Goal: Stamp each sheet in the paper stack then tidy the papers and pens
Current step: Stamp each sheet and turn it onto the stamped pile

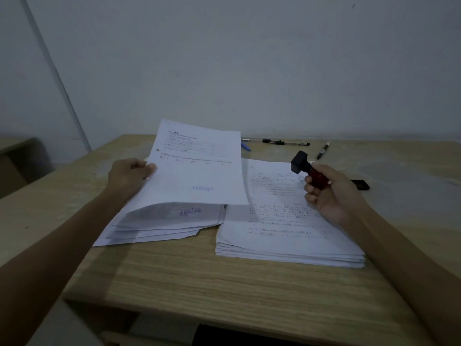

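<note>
Head view, left hand (131,174): thumb and fingers pinch the left edge of a single sheet (197,166), lifted and tilted up above the left pile.
Head view, right hand (329,193): fingers are curled tightly round the red handle of the stamp (308,168), which is raised off the paper with its black block pointing up and to the left.
Held sheet: printed lines across its upper half, a blue stamped word near its lower edge.
Left pile (159,226): loosely fanned sheets lying on the desk (199,270) under the lifted sheet; the top one shows a blue stamp mark.
Right stack (287,236): thicker, squarer, printed text on top, just beside the left pile, below the stamp.
Pens (284,142): several lie along the far edge of the desk, one marker (323,150) apart to the right.
Small black object (360,184): flat on the desk, right of the hand with the stamp; I cannot tell what it is.
</note>
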